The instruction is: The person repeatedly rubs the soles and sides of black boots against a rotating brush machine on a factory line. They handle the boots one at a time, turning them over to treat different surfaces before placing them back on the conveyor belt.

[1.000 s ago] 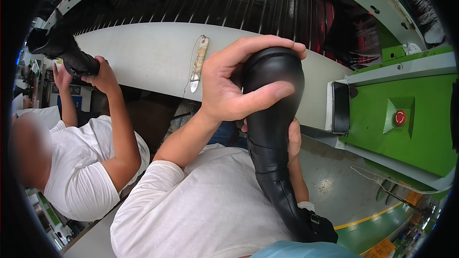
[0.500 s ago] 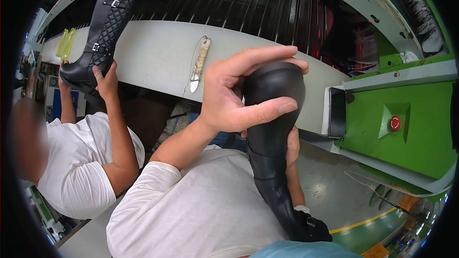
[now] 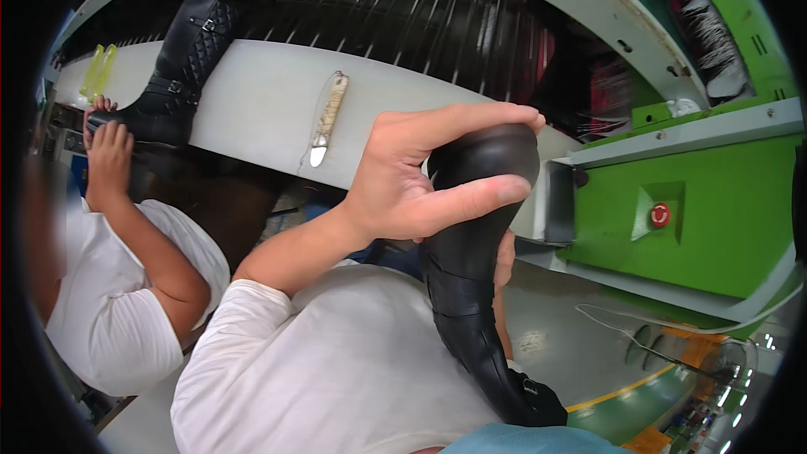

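Observation:
My left hand (image 3: 412, 181) grips the rounded toe of a glossy black boot (image 3: 475, 286), thumb across the front and fingers over the top. The boot's shaft runs down toward the lower right, with a small buckle near its end. Just behind the boot, my right hand (image 3: 504, 259) is mostly hidden; only its fingers show against the boot's back. At the left, a co-worker in a white shirt holds up a quilted black boot (image 3: 181, 67) with both hands (image 3: 109, 147) against the white ledge (image 3: 252, 109).
A knife-like tool with a pale handle (image 3: 326, 118) lies on the white ledge. Above it runs a rack of dark metal rods (image 3: 420, 17). Yellow-green pieces (image 3: 97, 71) sit at the far left. A green machine housing with a red button (image 3: 660, 215) stands at the right.
The co-worker has raised the quilted boot from low at the left up onto the ledge and rods. My hands and the glossy boot have barely moved.

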Motion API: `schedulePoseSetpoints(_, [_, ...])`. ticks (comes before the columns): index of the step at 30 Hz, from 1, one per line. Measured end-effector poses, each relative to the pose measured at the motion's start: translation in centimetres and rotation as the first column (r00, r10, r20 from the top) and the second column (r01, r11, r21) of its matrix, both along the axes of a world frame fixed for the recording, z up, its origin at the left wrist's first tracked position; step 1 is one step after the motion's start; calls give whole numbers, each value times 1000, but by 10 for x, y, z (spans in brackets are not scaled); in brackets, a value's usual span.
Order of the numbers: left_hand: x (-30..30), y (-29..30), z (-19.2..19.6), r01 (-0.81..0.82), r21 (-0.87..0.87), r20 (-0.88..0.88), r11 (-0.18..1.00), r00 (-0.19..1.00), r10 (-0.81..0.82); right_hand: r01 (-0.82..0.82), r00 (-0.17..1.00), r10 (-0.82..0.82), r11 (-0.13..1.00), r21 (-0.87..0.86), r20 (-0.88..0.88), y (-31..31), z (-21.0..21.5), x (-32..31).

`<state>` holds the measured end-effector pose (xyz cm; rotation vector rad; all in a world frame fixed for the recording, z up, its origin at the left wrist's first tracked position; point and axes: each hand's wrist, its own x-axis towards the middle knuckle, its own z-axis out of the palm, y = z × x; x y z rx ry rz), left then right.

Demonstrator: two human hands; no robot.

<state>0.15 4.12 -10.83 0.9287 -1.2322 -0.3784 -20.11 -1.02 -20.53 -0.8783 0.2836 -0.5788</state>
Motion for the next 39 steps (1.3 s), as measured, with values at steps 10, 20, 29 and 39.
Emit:
schedulePoseSetpoints(10, [2,2,-11,223,75,-91,972,972,-216,33,999,-28,924,382,-18,-22,35,-25])
schedulePoseSetpoints(20, [2,0,-2,245,36,-79,969,967,-242,81,996,-66,933,351,-53,-7,38,-36])
schedulePoseSetpoints(29, [4,-3,2,131,-29,126,991,984,-126,229,929,-151,952,204,-339,10,49,-31])
schedulePoseSetpoints(39, [-19,35,19,-57,-17,391,998,919,59,313,811,-286,949,-34,-511,14,65,-29])
